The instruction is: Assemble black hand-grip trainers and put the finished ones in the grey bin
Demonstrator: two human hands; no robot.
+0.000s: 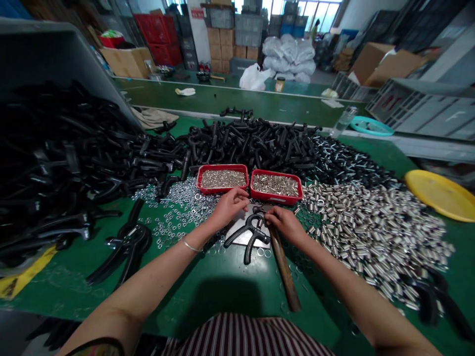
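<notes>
My left hand (229, 206) hovers just in front of the left red tray (221, 169), fingers pinched together on something too small to make out. My right hand (284, 221) is closed over the top of a black plastic handle part (248, 235) that lies on a small grey metal plate (241, 236). A wooden-handled hammer (285, 269) lies under my right hand, its handle pointing toward me. The right red tray (275, 199) holds small metal pins, the left tray similar small metal pieces.
A big heap of black handles (74, 163) fills the left and back of the green table (222, 291). Shiny metal sleeves (371, 227) spread at right, washers (174, 210) at left. Assembled black handles (126, 247) lie front left. A yellow dish (441, 194) sits far right.
</notes>
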